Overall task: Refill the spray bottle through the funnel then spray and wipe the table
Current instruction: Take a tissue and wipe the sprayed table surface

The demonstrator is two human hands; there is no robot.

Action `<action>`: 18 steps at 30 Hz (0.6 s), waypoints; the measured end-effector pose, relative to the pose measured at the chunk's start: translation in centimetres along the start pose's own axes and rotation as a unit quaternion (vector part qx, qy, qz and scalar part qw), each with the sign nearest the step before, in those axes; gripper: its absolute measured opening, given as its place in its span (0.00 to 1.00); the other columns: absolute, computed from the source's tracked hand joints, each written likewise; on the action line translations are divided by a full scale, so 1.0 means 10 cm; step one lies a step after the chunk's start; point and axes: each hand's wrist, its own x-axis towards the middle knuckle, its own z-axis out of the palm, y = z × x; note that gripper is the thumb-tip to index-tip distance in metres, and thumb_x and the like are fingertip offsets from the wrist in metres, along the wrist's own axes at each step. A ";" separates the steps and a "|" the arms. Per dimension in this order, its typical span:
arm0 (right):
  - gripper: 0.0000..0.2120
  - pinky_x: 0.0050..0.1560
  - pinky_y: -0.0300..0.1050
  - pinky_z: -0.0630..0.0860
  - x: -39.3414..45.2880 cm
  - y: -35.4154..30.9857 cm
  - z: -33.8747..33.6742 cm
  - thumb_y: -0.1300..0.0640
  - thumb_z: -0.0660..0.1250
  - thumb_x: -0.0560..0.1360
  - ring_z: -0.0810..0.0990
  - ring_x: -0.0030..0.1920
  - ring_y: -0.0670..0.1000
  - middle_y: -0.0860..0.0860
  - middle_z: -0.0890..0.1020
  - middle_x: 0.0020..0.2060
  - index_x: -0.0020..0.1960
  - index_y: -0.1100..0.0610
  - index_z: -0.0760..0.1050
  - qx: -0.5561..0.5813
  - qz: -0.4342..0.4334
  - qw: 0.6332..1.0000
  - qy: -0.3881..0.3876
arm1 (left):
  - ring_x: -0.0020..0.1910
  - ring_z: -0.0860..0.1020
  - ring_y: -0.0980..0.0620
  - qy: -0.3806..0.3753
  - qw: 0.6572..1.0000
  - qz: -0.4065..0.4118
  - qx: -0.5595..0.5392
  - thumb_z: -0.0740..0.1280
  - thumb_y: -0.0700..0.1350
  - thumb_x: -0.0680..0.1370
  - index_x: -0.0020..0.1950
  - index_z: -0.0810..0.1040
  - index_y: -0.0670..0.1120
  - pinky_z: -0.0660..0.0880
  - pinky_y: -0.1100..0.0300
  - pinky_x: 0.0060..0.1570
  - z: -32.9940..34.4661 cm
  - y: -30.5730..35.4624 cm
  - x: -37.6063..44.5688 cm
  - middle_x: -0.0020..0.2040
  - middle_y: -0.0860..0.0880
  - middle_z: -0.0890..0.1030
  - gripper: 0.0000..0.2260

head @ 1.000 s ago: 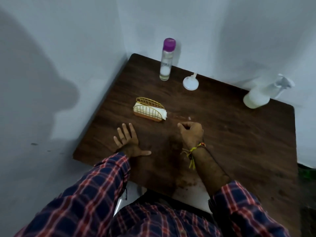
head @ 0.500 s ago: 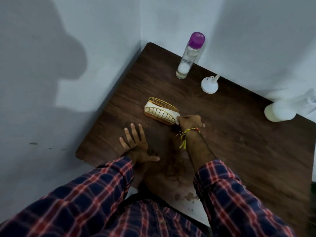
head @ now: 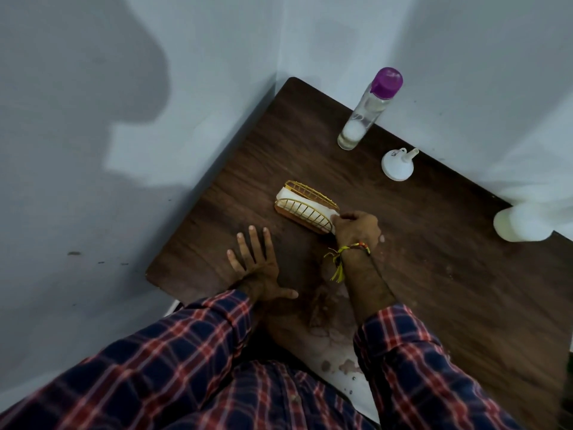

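Note:
A gold wire napkin holder point(head: 305, 200) with white tissues point(head: 297, 206) stands on the dark wooden table point(head: 434, 259). My right hand point(head: 356, 226) is closed at the holder's right end, fingertips pinching the edge of the tissues. Flat on the table near its front left corner lies my left hand point(head: 257, 265), fingers spread. A clear bottle point(head: 366, 113) with a purple cap stands at the back corner. A white funnel point(head: 397, 165) lies beside it. The white spray bottle point(head: 524, 221) is at the right edge, blurred and partly cut off.
Grey walls point(head: 155, 150) meet at the table's back corner and close in two sides. The table's front edge has worn, pale patches point(head: 335, 336) near my body. My plaid sleeves fill the lower view.
My right hand moved forward and left from the table's middle to the napkin holder and closed on the tissues. The view shifted, pushing the spray bottle toward the right edge. My left hand stayed flat.

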 end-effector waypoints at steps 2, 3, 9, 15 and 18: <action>0.11 0.58 0.42 0.76 0.01 0.00 -0.01 0.47 0.75 0.70 0.82 0.54 0.53 0.50 0.86 0.50 0.50 0.50 0.85 -0.004 -0.008 1.000 -0.008 | 0.71 0.27 0.28 0.000 1.000 0.001 -0.004 0.71 0.74 0.60 0.73 0.23 0.42 0.35 0.27 0.67 0.01 0.00 0.00 0.72 0.34 0.23 0.70; 0.11 0.57 0.42 0.75 0.01 0.00 -0.02 0.47 0.74 0.70 0.82 0.54 0.53 0.50 0.86 0.50 0.51 0.49 0.85 -0.007 -0.013 1.000 -0.008 | 0.71 0.27 0.28 0.000 1.000 0.001 -0.004 0.71 0.74 0.60 0.73 0.22 0.42 0.35 0.27 0.67 0.01 0.00 0.00 0.72 0.34 0.23 0.70; 0.10 0.56 0.44 0.75 -0.03 0.05 -0.07 0.48 0.71 0.73 0.82 0.54 0.54 0.50 0.86 0.49 0.51 0.49 0.85 -0.054 -0.084 0.995 0.022 | 0.72 0.27 0.29 0.004 1.000 -0.002 -0.004 0.72 0.74 0.60 0.73 0.22 0.43 0.35 0.28 0.67 0.01 0.03 -0.02 0.72 0.35 0.23 0.70; 0.08 0.53 0.49 0.77 -0.07 0.11 -0.11 0.51 0.70 0.73 0.81 0.50 0.54 0.52 0.84 0.47 0.49 0.50 0.85 -0.115 -0.260 0.958 0.026 | 0.71 0.26 0.28 -0.001 1.000 -0.001 -0.004 0.72 0.74 0.59 0.73 0.22 0.43 0.35 0.28 0.67 0.00 0.02 -0.03 0.72 0.35 0.22 0.71; 0.02 0.50 0.48 0.78 -0.13 0.12 -0.16 0.56 0.71 0.73 0.80 0.46 0.51 0.51 0.82 0.44 0.45 0.53 0.83 -0.023 -0.298 0.953 0.040 | 0.71 0.26 0.28 0.000 1.000 0.002 -0.003 0.72 0.74 0.59 0.73 0.22 0.42 0.34 0.27 0.67 0.00 0.01 -0.03 0.72 0.35 0.22 0.71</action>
